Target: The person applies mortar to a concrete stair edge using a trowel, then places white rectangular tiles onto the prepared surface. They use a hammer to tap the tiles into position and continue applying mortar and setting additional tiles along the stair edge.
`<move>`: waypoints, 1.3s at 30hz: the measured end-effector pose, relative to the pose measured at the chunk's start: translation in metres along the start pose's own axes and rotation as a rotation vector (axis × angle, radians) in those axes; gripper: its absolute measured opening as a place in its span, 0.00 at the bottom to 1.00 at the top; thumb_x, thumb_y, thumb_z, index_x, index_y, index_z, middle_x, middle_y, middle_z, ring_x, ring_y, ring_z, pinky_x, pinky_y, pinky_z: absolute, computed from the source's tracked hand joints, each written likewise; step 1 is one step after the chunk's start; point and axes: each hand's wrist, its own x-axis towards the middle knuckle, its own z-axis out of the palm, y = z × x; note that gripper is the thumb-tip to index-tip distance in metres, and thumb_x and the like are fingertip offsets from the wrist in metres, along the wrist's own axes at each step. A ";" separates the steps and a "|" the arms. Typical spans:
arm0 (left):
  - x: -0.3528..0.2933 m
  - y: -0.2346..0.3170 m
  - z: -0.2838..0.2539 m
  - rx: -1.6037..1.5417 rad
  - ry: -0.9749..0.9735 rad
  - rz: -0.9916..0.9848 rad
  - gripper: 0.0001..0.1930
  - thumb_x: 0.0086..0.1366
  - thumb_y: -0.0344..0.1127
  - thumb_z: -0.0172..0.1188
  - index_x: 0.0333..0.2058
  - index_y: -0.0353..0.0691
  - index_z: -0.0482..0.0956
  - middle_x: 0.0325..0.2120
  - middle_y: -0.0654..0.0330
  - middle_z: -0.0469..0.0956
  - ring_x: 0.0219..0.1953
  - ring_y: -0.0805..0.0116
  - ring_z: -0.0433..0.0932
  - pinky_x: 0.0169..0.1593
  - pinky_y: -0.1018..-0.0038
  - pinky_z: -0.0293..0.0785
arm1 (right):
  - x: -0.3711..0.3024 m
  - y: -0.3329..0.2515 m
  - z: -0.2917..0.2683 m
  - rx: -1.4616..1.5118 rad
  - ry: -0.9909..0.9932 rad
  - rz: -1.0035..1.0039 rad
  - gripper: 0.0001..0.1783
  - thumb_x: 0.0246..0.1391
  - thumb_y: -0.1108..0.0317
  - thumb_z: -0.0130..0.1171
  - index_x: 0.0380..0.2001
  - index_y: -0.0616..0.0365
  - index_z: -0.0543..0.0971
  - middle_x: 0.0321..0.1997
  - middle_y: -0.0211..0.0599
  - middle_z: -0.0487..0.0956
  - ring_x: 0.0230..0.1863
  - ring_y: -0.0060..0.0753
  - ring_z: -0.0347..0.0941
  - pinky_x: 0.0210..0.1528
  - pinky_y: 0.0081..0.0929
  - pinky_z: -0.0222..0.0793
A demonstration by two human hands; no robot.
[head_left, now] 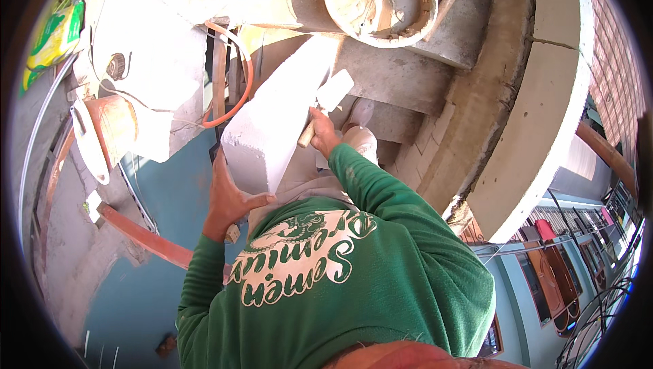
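Note:
A long white masonry block (272, 107) stretches away from my body, its near end close to my waist. My left hand (230, 195) grips that near end, thumb along the bottom edge and fingers up the left side. On the block's right, my right hand (322, 132) is closed around the wooden handle of a tool with a pale, flat rectangular head (335, 90). Glare washes out the head, so I cannot tell whether it is a trowel or a mallet. The block's far end lies near a concrete ledge.
A round tub of wet mortar (381, 2) stands on the concrete ahead, with a hammer (445, 8) beside it. Concrete steps (394, 70) descend beneath my feet. An orange hose (249, 70) loops left of the block. Farther left are a tipped bucket (112, 131) and a green-yellow sack (58, 39).

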 end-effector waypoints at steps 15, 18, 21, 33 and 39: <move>0.024 0.001 0.041 0.157 0.326 0.052 0.63 0.47 0.40 0.82 0.76 0.32 0.50 0.65 0.38 0.64 0.67 0.34 0.65 0.72 0.42 0.62 | -0.122 -0.232 0.045 -0.634 0.219 -1.160 0.17 0.74 0.55 0.65 0.46 0.59 0.75 0.31 0.34 0.81 0.26 0.32 0.78 0.31 0.36 0.76; 0.035 0.004 0.038 0.139 0.334 0.091 0.62 0.46 0.39 0.82 0.76 0.34 0.52 0.65 0.40 0.65 0.67 0.35 0.67 0.71 0.42 0.63 | -0.110 -0.295 0.112 -1.257 0.483 -1.479 0.23 0.71 0.52 0.65 0.49 0.65 0.76 0.39 0.59 0.86 0.43 0.68 0.84 0.49 0.57 0.78; 0.034 0.002 0.034 0.118 0.335 0.101 0.62 0.44 0.39 0.82 0.76 0.36 0.55 0.64 0.42 0.67 0.66 0.36 0.69 0.70 0.43 0.65 | -0.115 -0.324 0.144 -1.685 0.422 -1.337 0.25 0.70 0.50 0.65 0.48 0.64 0.76 0.43 0.69 0.85 0.50 0.77 0.82 0.54 0.62 0.77; 0.040 0.010 0.035 0.022 0.363 -0.003 0.62 0.42 0.41 0.85 0.75 0.36 0.58 0.65 0.42 0.69 0.67 0.39 0.70 0.70 0.46 0.68 | -0.147 -0.386 0.150 -2.298 0.832 -0.697 0.34 0.74 0.38 0.49 0.63 0.55 0.85 0.64 0.56 0.85 0.67 0.62 0.80 0.70 0.55 0.75; 0.047 0.008 0.039 0.089 0.359 0.028 0.59 0.40 0.43 0.83 0.70 0.36 0.60 0.59 0.45 0.73 0.62 0.39 0.74 0.67 0.44 0.67 | -0.097 -0.385 0.181 -2.372 0.797 -0.530 0.28 0.72 0.46 0.53 0.63 0.48 0.87 0.69 0.43 0.84 0.71 0.54 0.79 0.71 0.47 0.74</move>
